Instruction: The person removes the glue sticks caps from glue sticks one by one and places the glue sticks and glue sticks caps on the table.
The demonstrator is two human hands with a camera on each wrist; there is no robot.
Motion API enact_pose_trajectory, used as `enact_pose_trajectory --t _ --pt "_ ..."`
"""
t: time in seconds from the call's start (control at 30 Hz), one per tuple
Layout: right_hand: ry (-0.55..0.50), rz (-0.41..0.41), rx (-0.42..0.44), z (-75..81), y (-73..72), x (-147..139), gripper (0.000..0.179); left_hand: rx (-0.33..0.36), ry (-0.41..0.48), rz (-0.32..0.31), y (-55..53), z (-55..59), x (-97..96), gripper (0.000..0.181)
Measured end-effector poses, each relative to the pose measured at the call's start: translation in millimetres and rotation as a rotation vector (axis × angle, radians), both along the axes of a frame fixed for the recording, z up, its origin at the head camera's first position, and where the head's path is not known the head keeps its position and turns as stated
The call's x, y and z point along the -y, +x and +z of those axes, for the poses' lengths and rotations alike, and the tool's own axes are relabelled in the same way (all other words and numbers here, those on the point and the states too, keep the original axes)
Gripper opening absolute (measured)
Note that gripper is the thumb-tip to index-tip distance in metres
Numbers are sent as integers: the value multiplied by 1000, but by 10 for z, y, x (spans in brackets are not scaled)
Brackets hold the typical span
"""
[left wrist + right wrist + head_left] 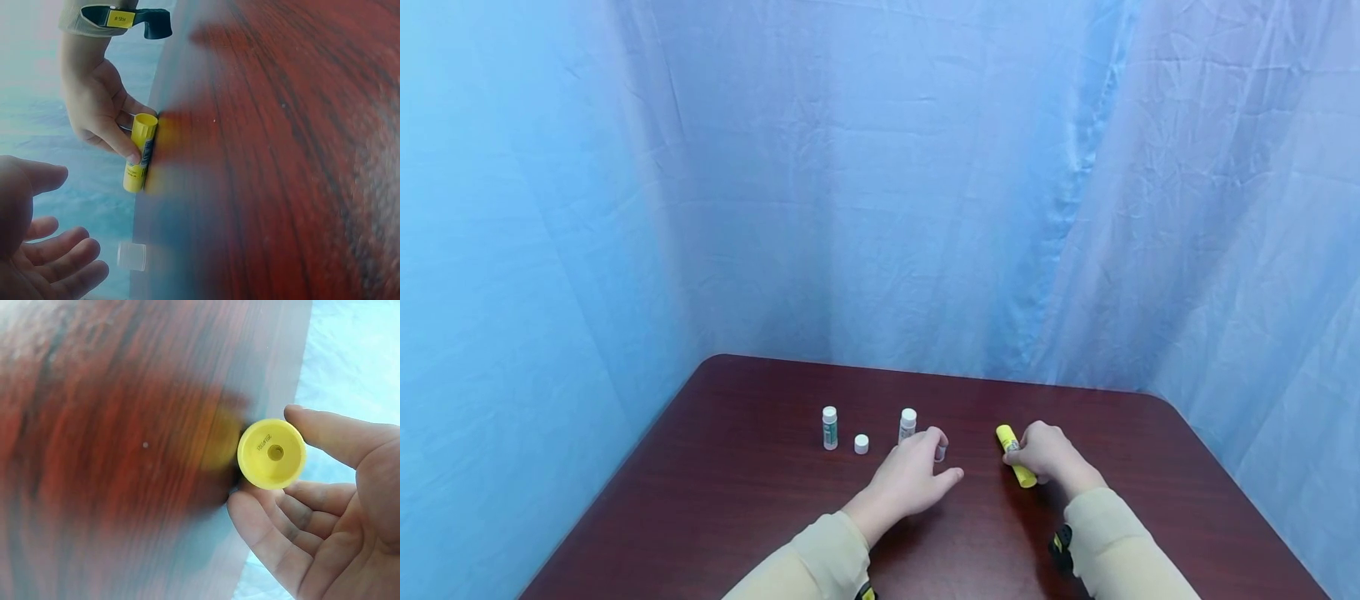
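the right hand (1049,452) pinches a yellow tube (144,133); the left hand (908,477), loosely spread, is near what seems a pale cap (132,257) on the bench (760,500).

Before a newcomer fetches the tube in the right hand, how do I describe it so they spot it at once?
Start at the dark red table and look to its right side, where the person's right hand holds the yellow tube. Unlike the small white-capped tubes to its left, it is mostly bright yellow.
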State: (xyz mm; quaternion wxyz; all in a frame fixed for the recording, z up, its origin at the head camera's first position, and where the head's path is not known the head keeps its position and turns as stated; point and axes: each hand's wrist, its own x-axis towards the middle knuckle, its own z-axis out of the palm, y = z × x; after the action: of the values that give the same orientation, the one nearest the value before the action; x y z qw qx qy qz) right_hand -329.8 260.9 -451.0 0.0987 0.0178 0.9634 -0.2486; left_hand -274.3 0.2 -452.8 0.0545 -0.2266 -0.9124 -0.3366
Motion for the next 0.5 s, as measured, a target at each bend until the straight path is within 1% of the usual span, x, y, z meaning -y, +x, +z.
enact_pose_trajectory --t 0.23,0.5 --pt "-1 -7 13 -5 -14 0 26 -36 -29 -11 -14 -7 -40 38" --pt "45 9 1 -52 -30 -2 28 -40 -61 -4 -31 -21 -60 38"
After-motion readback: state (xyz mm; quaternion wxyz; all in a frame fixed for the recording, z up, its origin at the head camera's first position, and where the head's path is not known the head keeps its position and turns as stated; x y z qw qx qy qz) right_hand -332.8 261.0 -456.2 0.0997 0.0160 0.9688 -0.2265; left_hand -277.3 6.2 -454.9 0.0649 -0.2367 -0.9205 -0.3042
